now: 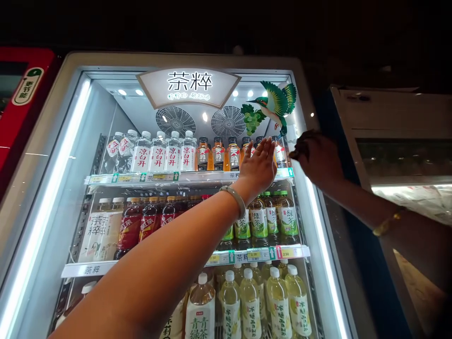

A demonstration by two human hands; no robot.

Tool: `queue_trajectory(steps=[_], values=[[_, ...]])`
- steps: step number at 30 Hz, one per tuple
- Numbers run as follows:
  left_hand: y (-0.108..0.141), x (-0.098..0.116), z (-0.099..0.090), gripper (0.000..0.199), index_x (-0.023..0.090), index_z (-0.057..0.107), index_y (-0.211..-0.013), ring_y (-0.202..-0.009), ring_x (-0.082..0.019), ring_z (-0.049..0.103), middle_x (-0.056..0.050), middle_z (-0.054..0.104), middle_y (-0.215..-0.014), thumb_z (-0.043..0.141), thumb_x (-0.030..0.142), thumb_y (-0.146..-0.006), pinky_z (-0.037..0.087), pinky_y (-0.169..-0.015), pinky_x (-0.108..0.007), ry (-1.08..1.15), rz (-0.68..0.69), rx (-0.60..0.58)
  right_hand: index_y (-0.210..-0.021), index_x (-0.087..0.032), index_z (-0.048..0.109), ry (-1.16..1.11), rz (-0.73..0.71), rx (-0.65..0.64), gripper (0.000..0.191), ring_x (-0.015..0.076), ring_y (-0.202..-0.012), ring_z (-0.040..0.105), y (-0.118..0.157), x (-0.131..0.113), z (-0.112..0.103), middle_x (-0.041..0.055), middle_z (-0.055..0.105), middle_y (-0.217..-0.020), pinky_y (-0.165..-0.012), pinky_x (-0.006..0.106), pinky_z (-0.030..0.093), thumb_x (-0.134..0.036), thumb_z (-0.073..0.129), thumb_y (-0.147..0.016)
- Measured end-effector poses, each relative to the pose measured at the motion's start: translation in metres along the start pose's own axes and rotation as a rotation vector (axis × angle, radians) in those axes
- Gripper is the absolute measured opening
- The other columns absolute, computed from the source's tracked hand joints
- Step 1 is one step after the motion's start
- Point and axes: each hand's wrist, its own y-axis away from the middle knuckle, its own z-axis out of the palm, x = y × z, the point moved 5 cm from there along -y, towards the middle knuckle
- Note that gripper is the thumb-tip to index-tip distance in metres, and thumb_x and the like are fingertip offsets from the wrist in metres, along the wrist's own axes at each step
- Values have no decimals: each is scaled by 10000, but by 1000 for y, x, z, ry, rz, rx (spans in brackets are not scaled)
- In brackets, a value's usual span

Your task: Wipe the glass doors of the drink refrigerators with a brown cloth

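My left hand (259,165), with a pale bangle (235,200) on the wrist, lies flat against the glass door of a lit drinks fridge (190,61). Its fingers are stretched out, just below a kingfisher sticker (273,106) with green grapes beside it. To its right, my right hand (319,157) is in shadow at the door's right edge, a gold bracelet (388,222) on that wrist. The fingers there are curled together; whatever they may pinch is too dark to make out.
Behind the glass, shelves hold clear water bottles (173,153), amber bottles (233,155), green tea bottles (259,216) and pale yellow bottles (278,301). A red cabinet (45,75) stands on the left. Another cabinet (388,110) is on the right.
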Motion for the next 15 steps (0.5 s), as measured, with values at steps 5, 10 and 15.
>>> queue_trajectory(steps=[5,10,15], values=[[-7,-21,-6,663,21,271,-1646,-1653,-242,166,-132,247,-1754,321,244,-1024,78,-1371,-485,20,-93,-12,-1302,-196,642,-56,-345,-182,371,279,-1440,448,-15,-65,16,117,587,-1460,-1232,463,390,-294,586,-949],[-4,-53,-13,663,91,290,-1657,-1652,-248,173,-116,259,-1757,315,236,-1012,18,-1361,-528,29,-144,59,-1235,-165,673,38,-40,-86,329,318,-1290,523,-43,-34,15,174,627,-1362,-1065,496,478,-220,566,-929],[11,-58,-16,658,76,289,-1654,-1653,-243,170,-113,252,-1760,303,241,-1018,30,-1365,-513,29,-120,44,-1267,-157,646,75,-96,-49,365,342,-1298,503,1,-88,18,181,598,-1384,-1077,529,469,-244,569,-921]])
